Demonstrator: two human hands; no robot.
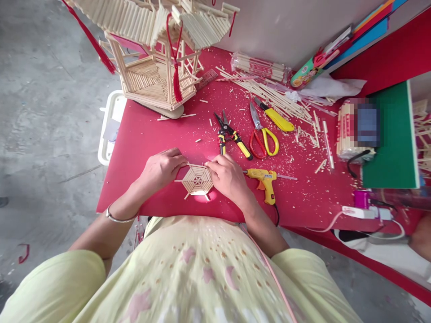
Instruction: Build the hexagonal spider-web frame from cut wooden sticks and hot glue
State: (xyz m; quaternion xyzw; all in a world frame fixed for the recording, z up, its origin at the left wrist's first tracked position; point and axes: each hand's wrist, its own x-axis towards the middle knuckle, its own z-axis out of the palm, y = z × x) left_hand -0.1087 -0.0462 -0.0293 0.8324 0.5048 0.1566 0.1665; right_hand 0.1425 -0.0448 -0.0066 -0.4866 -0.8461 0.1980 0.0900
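A six-sided lattice of thin wooden sticks [197,180] lies near the front edge of the red table, its spokes jutting out past the rim. My left hand [164,167] pinches at its upper left corner, fingers closed. At the upper right corner, my right hand [228,175] is closed too, thumb and fingertips pressed on the lattice. Just right of that hand rests a yellow glue gun [264,181] with a clear glue stick in its back. Beyond the hands are yellow-black pliers [232,134] and red-and-yellow-handled scissors [261,134].
A stick-built pavilion [158,76] with red tassels stands at the back left. A yellow utility knife [276,117], loose wooden sticks [269,92] and wrapped stick bundles [259,67] lie at the back. Chargers [365,211] and cables sit at the right edge. Another person's arm [420,237] shows there.
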